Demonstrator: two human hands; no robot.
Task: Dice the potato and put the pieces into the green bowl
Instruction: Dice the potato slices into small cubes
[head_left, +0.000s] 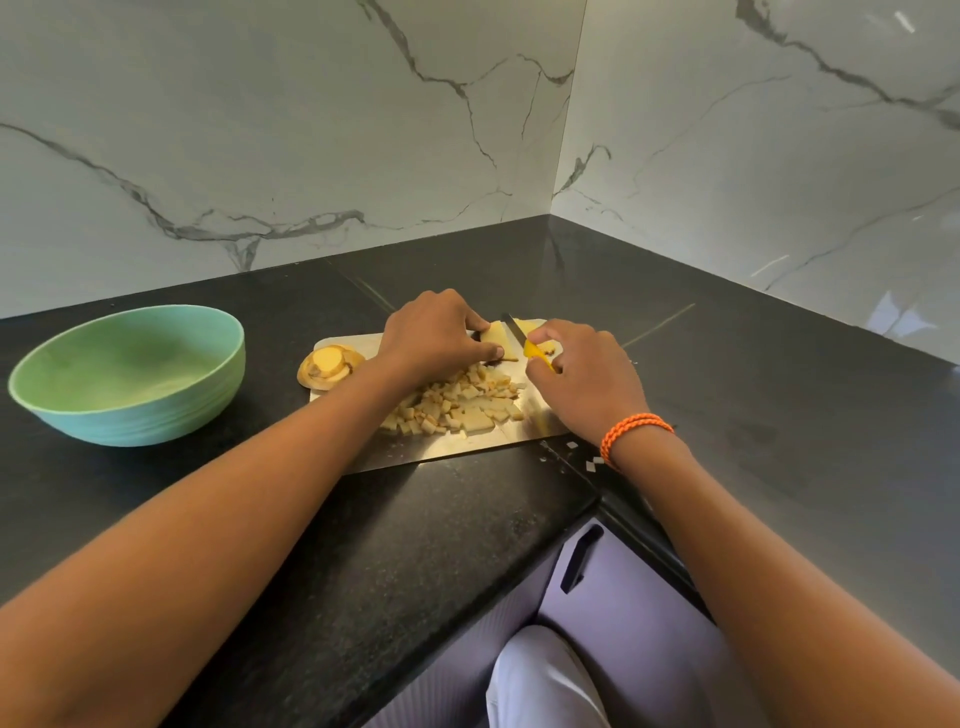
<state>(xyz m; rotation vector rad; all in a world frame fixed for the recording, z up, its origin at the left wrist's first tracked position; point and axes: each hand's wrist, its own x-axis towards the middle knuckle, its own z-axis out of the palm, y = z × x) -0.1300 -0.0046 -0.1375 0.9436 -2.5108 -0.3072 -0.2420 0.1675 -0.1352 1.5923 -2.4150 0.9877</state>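
Observation:
On a shiny metal cutting board (457, 451) my left hand (434, 335) pins a pale yellow potato slab (494, 332) with its fingertips. My right hand (584, 376) grips a yellow-handled knife (535, 353); its dark blade (514, 328) stands in the potato between the held slab and a cut-off piece (529, 326). A heap of small potato dice (460, 402) lies on the board in front of my hands. The green bowl (127, 371) stands at the left on the counter, apart from the board, and holds nothing I can see.
Potato end pieces with skin (327, 366) lie at the board's left edge. A few stray bits (589, 462) sit on the black counter (415, 545) near my right wrist. Marble walls close the corner behind. A cabinet handle (579, 558) shows below the counter edge.

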